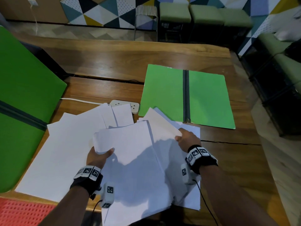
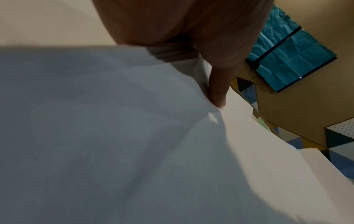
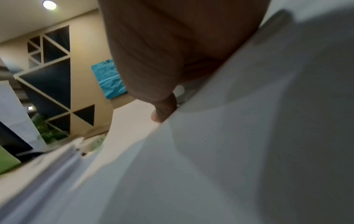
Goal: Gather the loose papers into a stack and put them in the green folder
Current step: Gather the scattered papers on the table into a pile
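Observation:
Several loose white papers (image 1: 130, 152) lie fanned across the near part of the wooden table (image 1: 114, 62). My left hand (image 1: 99, 154) grips the curled left edge of a bundle of sheets, thumb on top. My right hand (image 1: 187, 139) pinches the right edge of other sheets near their far corner. The green folder (image 1: 187, 97) lies open and flat beyond the papers, right of centre, a dark spine down its middle. In the left wrist view my thumb (image 2: 218, 91) presses on paper (image 2: 95, 136). In the right wrist view a finger (image 3: 162, 112) bears on a sheet (image 3: 229, 151).
A white power strip (image 1: 125, 104) lies partly under the far sheets. A green padded panel (image 1: 24, 95) stands at the table's left. A red mesh seat (image 1: 24, 212) sits at the lower left. Stools (image 1: 175, 15) stand beyond the table's far edge.

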`<state>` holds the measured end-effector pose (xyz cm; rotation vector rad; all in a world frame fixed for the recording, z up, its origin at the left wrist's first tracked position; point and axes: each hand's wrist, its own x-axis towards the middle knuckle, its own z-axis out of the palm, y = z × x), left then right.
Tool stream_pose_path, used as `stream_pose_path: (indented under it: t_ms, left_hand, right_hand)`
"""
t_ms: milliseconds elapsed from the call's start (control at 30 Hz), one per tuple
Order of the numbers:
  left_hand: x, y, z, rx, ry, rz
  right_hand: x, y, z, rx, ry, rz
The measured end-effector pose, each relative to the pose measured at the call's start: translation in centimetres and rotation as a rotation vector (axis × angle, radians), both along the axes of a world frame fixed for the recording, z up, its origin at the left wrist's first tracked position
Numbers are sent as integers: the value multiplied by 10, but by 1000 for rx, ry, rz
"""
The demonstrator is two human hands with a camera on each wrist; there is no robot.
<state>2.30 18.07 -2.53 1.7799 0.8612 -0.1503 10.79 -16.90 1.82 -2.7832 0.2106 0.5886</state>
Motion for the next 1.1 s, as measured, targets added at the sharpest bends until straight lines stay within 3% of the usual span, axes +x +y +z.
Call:
stream_pose_path:
  t_ms: [167, 333, 567, 700, 833, 1100]
  left_hand:
    - [-1, -1, -2, 20, 12, -5]
    - [-2, -5, 2, 39, 9, 23]
    - [0, -6, 1, 71, 11, 14]
    - [1, -6, 2, 86, 12, 16]
    - [0, -7, 2, 78, 18, 19]
    - [0, -5, 4, 74, 18, 11]
  right_hand:
    - [8, -29, -4, -55, -41, 33]
    - [7, -14, -17, -19, 58, 10]
    - [6, -12, -25, -168, 57, -1]
    - [12, -10, -24, -62, 115, -24]
    - [13, -8, -21, -173, 111, 21]
    - [20, -9, -14, 29, 179, -79]
